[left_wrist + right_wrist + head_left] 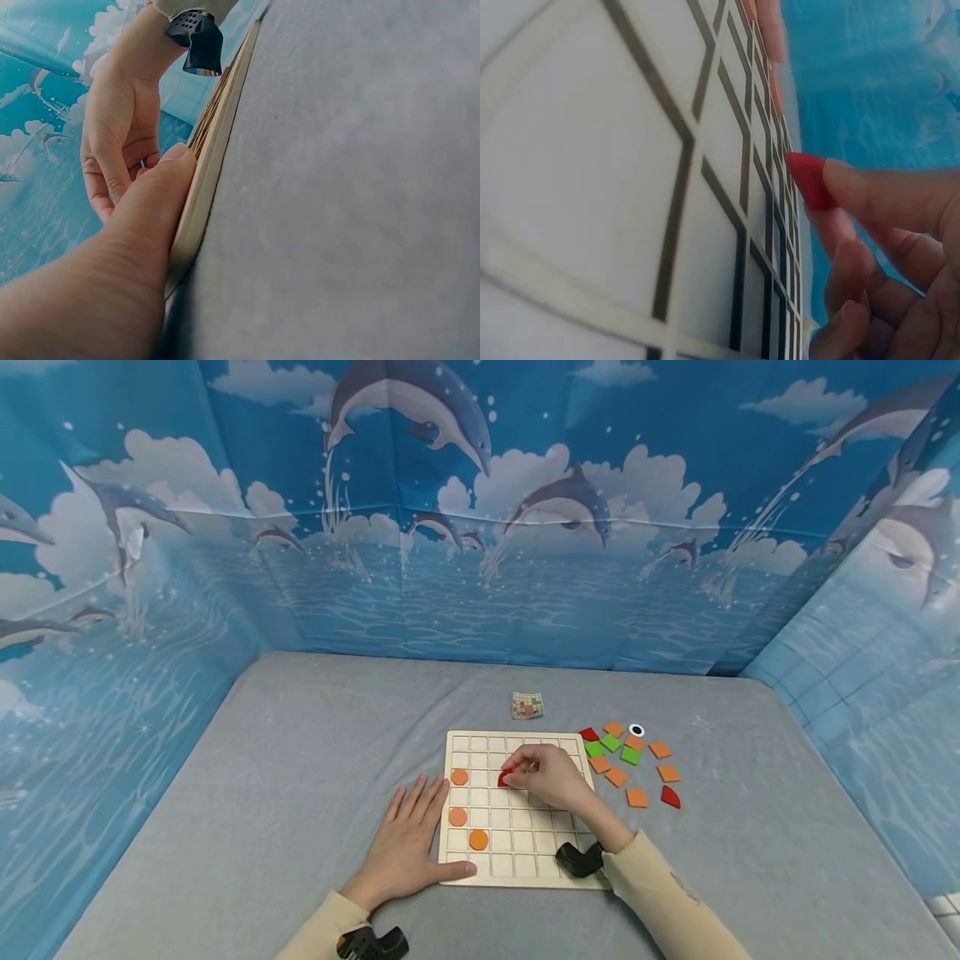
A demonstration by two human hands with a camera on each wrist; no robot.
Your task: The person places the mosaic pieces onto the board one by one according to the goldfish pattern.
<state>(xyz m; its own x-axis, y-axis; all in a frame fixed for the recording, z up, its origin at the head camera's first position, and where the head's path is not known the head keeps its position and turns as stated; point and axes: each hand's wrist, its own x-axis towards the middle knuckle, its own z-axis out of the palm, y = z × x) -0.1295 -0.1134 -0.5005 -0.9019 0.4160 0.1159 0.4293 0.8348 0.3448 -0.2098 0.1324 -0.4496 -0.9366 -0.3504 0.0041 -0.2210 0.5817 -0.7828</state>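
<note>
A wooden grid board point(522, 865) lies on the grey cloth. My right hand point(551, 777) is over its middle and pinches a red quarter-circle tile point(810, 180) between thumb and fingertips, close over the cells. Spread along the board's left edge is my left hand point(408, 839), fingers straight, with the thumb resting on the front left corner. In the left wrist view that thumb point(161, 180) lies along the board's rim. Three orange discs sit in cells at the left: an upper disc point(459, 777), a middle disc point(457, 816) and a lower disc point(478, 839).
Right of the board lie loose orange squares point(637, 797), green squares point(631, 755), a red quarter-circle point(671, 796) and a white ring with a black centre point(637, 730). A small patterned card point(527, 706) lies behind the board. Dolphin-print curtains point(465, 585) surround the table.
</note>
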